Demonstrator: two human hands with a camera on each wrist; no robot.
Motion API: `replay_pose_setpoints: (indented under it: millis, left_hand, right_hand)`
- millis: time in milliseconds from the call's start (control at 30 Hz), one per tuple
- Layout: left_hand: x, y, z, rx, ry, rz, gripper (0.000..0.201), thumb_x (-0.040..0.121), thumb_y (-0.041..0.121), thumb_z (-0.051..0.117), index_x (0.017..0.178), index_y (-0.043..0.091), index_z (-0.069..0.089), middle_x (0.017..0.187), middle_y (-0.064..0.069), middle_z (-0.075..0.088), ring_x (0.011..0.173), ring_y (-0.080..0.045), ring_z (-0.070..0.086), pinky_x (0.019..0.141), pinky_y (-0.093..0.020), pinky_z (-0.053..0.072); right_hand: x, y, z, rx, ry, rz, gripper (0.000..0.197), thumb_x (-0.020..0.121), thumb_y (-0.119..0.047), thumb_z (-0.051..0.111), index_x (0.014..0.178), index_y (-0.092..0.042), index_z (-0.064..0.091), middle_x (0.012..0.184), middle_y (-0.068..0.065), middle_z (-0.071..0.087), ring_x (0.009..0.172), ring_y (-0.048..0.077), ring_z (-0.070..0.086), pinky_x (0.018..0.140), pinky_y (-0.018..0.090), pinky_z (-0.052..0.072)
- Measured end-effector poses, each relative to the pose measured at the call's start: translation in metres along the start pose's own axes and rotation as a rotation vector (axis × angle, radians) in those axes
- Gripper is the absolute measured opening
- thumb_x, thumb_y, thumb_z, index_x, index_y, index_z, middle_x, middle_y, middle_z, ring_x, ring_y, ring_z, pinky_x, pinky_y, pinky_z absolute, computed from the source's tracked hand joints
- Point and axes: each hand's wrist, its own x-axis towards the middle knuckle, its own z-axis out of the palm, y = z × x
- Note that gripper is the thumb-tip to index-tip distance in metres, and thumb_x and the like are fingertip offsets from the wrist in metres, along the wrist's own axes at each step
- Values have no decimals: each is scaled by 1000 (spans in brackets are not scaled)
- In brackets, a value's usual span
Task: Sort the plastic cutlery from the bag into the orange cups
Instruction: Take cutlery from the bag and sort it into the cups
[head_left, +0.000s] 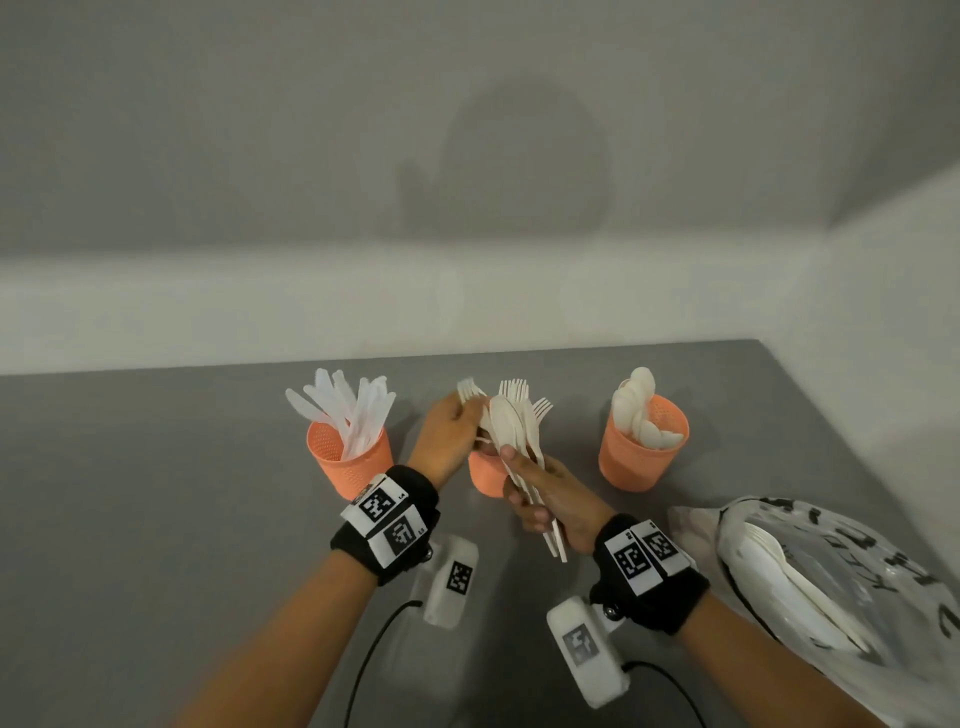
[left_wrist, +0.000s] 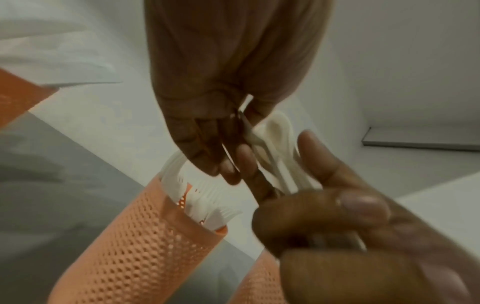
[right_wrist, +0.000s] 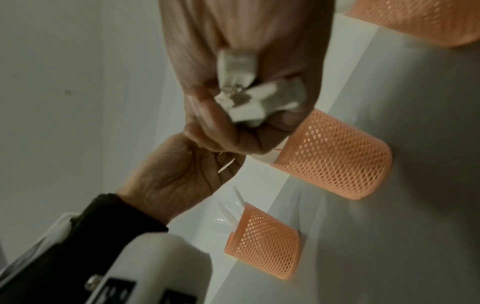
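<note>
Grey table (head_left: 156, 493) by white walls; right fingers (head_left: 524, 512) hold cutlery (head_left: 511, 421), left fingers (head_left: 457, 415) a fork (head_left: 467, 388).

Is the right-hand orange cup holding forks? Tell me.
No, the right orange cup holds spoons, their rounded bowls showing above its rim.

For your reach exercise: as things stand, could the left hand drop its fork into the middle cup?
Probably yes. The left hand holds a fork just above the middle cup. The right hand's bundle leans over the rim, crowding it.
</note>
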Motion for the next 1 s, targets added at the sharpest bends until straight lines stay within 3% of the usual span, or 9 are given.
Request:
replay_pose_setpoints:
  millis: [200, 333, 433, 533, 600, 700, 800, 900, 1000]
  left_hand:
    - [4, 21, -19, -453, 311, 52, 23, 100, 15, 31, 89, 18, 51, 61, -1, 47, 49, -11, 51, 49, -21, 45]
    - [-10, 19, -10, -138, 107, 82, 9, 94, 24, 51, 87, 19, 55, 56, 12, 48, 39, 2, 43, 42, -10, 34]
    - [-20, 14, 6, -74, -61, 62, 13, 87, 15, 62, 96, 8, 56, 65, 3, 54, 37, 4, 46, 38, -9, 33]
    - [-19, 8, 12, -70, -95, 36, 20, 85, 14, 65, 98, 0, 59, 66, -4, 54, 39, 0, 44, 37, -14, 31]
    - [-19, 9, 13, -121, -139, -8, 23, 85, 14, 65, 100, -3, 59, 68, -12, 53, 37, -1, 38, 35, -14, 27]
    - [-24, 15, 15, -141, -241, -47, 7, 87, 13, 61, 87, 6, 60, 62, -11, 58, 32, 0, 32, 34, -12, 22]
    - [-25, 18, 27, -76, -205, -40, 12, 87, 9, 60, 77, 13, 57, 41, 8, 52, 29, 0, 37, 33, -11, 24]
    - [-18, 17, 43, 68, -49, -4, 17, 82, 8, 61, 68, 14, 54, 46, 8, 51, 36, -5, 42, 39, -17, 32]
    - [-20, 24, 62, 115, -36, 61, 18, 86, 15, 58, 69, 14, 51, 57, 1, 54, 49, -15, 47, 47, -23, 35]
  right_hand:
    - [-7, 2, -8, 13, 111, -27, 29, 92, -35, 51, 110, -13, 56, 53, -3, 53, 31, 3, 31, 34, 14, 27]
    - [-9, 1, -10, 48, 141, -43, 22, 91, -35, 53, 91, -13, 55, 48, -4, 51, 32, 3, 33, 35, 15, 27]
    - [-13, -1, -8, 16, 119, -58, 22, 91, -36, 52, 81, -17, 57, 46, -5, 48, 33, 4, 35, 36, 16, 31]
    - [-20, -4, -9, 17, 44, -15, 29, 93, -42, 44, 90, -18, 60, 43, -5, 48, 34, 5, 39, 37, 17, 37]
    - [-24, -5, -13, 18, -13, 36, 45, 93, -48, 39, 112, -12, 59, 43, -5, 48, 34, 5, 40, 37, 17, 38]
    - [-30, -6, -25, -15, -82, 73, 62, 94, -51, 30, 133, -6, 46, 44, -4, 49, 33, 4, 40, 37, 16, 38]
    - [-38, -9, -30, -76, -72, 44, 42, 94, -50, 34, 115, -22, 58, 47, -3, 54, 36, 6, 47, 41, 19, 44]
    - [-39, -5, -31, -192, 85, -55, 33, 90, -44, 51, 90, -11, 59, 54, 2, 59, 41, 10, 55, 45, 23, 48]
    - [-37, 0, -36, -314, 197, -150, 21, 90, -31, 59, 90, -9, 59, 52, 5, 51, 35, 10, 46, 38, 20, 40]
